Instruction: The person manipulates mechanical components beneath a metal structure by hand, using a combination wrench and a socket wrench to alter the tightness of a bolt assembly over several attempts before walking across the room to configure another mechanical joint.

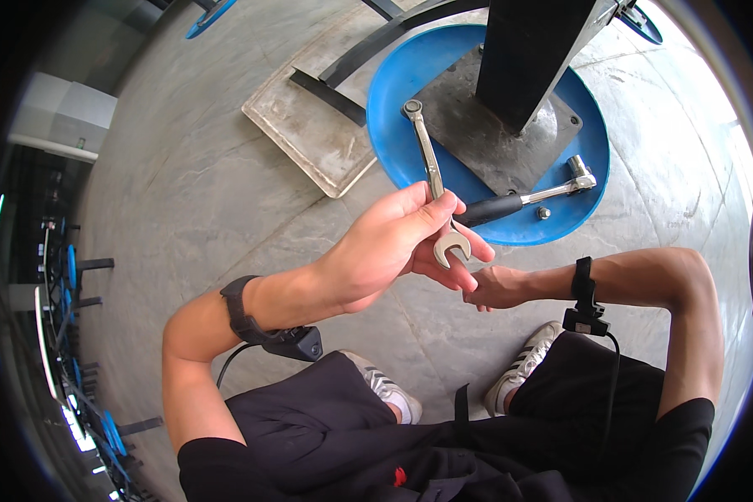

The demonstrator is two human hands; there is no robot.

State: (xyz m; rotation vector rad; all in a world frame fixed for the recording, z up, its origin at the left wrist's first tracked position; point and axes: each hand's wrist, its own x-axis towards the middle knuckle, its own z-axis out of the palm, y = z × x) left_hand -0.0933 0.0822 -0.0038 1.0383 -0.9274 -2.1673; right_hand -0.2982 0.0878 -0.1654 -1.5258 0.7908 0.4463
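Note:
My left hand (pixel 393 238) is closed on a combination wrench (pixel 427 151), thumb pressed on its shank. The ring end points away over the blue round base (pixel 389 79), and the open-ended jaw hangs over my fingers. My right hand (pixel 498 287) is just to the right of the left fingertips, its fingers curled; the left hand partly hides them, and I cannot make out what they hold. Beyond the hands, a ratchet wrench (pixel 527 199) with a black grip and a socket on its head lies on the blue base. A small nut or bolt (pixel 544 213) sits beside it.
A black square post (pixel 523 63) rises from a metal plate (pixel 460 92) on the blue base. To its left lies a worn pale board (pixel 309 146) with a black steel bar (pixel 330 96) over it. My shoes (pixel 527 364) stand on the grey floor (pixel 201 184).

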